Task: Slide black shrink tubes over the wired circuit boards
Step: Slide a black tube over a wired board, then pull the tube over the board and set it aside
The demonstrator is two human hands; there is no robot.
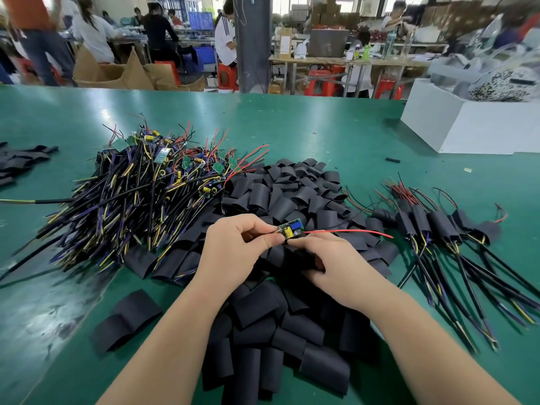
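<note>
Circuit board (290, 228): small green board with a blue and a yellow part on top, held in the air over the middle of the tube heap, between the two hands.
Red wire (350, 231): runs from the board's right end out to the right, nearly level, free at its tip.
Left hand (233, 252): thumb and forefinger pinch the board's left end; the other fingers are curled in.
Right hand (336, 261): just below and right of the board, fingers curled round a black shrink tube (304, 258), forefinger tip reaching up to the board's lower edge.
Tube heap (292, 194): many flattened black tubes piled on the table under and in front of the hands.
Bare wired boards (140, 185): a big tangle of black, yellow and purple leads with green boards, left of the heap and touching it.
Sleeved boards (438, 223): a row to the right, each board in a black tube, leads trailing toward the near edge.
Table (321, 127): green top.
White box (467, 124): far right of the table.
Small tube pile (20, 162): at the left edge, well apart.
Background: people at other benches, red stools, cardboard boxes.
</note>
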